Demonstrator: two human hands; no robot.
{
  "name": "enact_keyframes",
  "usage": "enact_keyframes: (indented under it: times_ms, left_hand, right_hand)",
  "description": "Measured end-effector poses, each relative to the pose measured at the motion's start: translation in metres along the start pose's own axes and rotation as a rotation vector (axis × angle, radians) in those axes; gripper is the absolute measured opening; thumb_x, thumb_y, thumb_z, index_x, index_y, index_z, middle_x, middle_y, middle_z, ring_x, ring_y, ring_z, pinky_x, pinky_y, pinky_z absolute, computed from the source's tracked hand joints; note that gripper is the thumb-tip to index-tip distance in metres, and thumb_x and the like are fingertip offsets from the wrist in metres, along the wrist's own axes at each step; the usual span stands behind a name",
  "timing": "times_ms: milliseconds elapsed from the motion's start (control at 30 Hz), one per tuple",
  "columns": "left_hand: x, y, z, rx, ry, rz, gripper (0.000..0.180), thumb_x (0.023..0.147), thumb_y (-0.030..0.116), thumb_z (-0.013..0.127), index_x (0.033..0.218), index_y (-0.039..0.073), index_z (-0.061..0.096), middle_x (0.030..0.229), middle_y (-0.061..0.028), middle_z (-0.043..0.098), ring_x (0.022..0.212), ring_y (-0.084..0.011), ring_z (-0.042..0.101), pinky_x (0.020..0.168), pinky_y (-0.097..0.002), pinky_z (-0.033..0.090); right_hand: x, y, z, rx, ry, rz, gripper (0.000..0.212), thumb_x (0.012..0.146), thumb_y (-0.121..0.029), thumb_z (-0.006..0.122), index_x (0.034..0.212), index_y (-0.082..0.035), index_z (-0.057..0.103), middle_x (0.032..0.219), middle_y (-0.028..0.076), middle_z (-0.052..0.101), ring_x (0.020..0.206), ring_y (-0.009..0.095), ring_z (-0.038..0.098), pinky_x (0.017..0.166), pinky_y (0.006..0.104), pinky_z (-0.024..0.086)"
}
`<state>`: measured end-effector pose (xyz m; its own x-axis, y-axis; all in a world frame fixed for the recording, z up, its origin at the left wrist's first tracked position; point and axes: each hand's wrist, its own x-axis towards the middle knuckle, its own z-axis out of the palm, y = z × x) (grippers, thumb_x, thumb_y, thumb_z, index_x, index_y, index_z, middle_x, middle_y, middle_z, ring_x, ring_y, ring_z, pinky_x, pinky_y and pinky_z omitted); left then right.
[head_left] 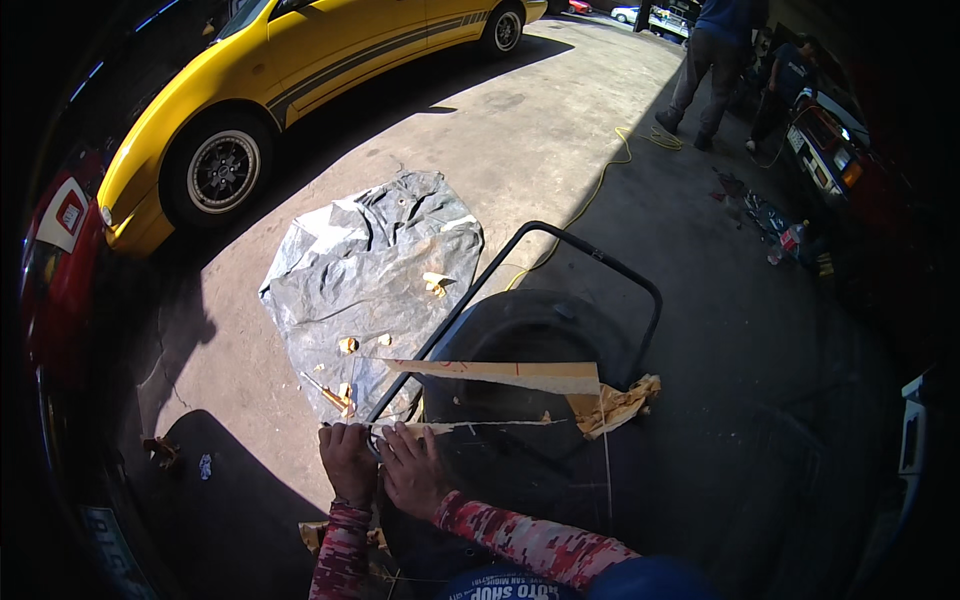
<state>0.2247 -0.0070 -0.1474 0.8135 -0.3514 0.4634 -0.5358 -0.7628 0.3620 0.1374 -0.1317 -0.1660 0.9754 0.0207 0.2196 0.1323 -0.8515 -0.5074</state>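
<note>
In the lower middle, my two hands are side by side at the near left of what looks like a clear, thin-edged sheet. My left hand has its fingers curled over the sheet's edge. Close beside it, my right hand has bent fingers pressed on a thin, torn strip of brown paper. A wider brown paper strip lies along the sheet's far edge, with crumpled brown paper at its right end. Beneath stands a bent black tube frame over a dark round thing like a tyre.
A grey tarp with paper scraps lies ahead on the concrete. A yellow car is parked far left, a red vehicle nearer. Far right are people, a yellow cord and a plastic bottle.
</note>
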Motion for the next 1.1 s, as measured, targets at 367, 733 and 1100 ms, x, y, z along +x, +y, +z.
enact_keyframes:
  times_ms: [367, 733, 1100]
  left_hand:
    - [-0.009, -0.018, -0.015, -0.435, 0.038, -0.388, 0.006, 0.098, 0.003, 0.068, 0.101, 0.000, 0.072, 0.092, -0.0132, 0.064, 0.091, -0.0305, 0.063, 0.080, -0.0406, 0.051]
    - [0.007, -0.002, -0.008, -0.087, 0.001, -0.138, 0.009, 0.089, 0.002, 0.070, 0.098, 0.005, 0.073, 0.091, -0.0111, 0.061, 0.091, -0.0342, 0.058, 0.080, -0.0459, 0.048]
    - [0.010, -0.002, 0.000, -0.087, -0.042, -0.115, 0.012, 0.087, -0.002, 0.070, 0.097, 0.005, 0.072, 0.091, -0.0117, 0.061, 0.091, -0.0354, 0.058, 0.079, -0.0446, 0.049]
  right_hand:
    - [-0.018, -0.007, -0.016, 0.136, -0.055, -0.277, 0.064, 0.090, -0.026, 0.069, 0.146, 0.003, 0.059, 0.161, 0.022, 0.049, 0.155, 0.038, 0.040, 0.128, 0.0540, 0.029]
    - [-0.017, -0.005, -0.012, 0.156, 0.005, -0.267, 0.055, 0.090, -0.026, 0.070, 0.136, 0.004, 0.065, 0.154, 0.023, 0.055, 0.153, 0.038, 0.043, 0.126, 0.0522, 0.032]
    - [-0.014, -0.003, -0.012, 0.138, -0.012, -0.271, 0.051, 0.096, -0.027, 0.063, 0.134, 0.006, 0.067, 0.151, 0.024, 0.057, 0.151, 0.039, 0.043, 0.125, 0.0523, 0.032]
